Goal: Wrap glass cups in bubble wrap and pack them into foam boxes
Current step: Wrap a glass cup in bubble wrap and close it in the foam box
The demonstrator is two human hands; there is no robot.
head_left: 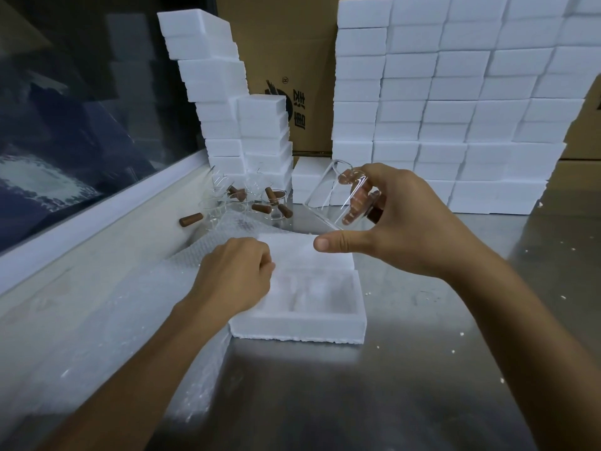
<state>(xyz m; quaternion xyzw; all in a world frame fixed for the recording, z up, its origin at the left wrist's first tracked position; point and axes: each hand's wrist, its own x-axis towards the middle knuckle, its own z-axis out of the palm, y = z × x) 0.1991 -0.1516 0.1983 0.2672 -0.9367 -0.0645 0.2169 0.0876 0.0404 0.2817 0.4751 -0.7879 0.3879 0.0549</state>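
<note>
Head view: the right hand (403, 219) grasps a clear glass cup (338, 196) by its brown handle, holding it tilted in the air above the far edge of the open foam box (299, 323) on the tabletop (455, 353), while the left hand (237, 275) is curled at the box's left wall over the bubble wrap (136, 307); whether it pinches anything cannot be told. The cup is judged light, rigid, slippery and fragile, so hold it by the handle or around the body. More cups (227, 203) stand beside the stacked foam boxes (455, 109).
</note>
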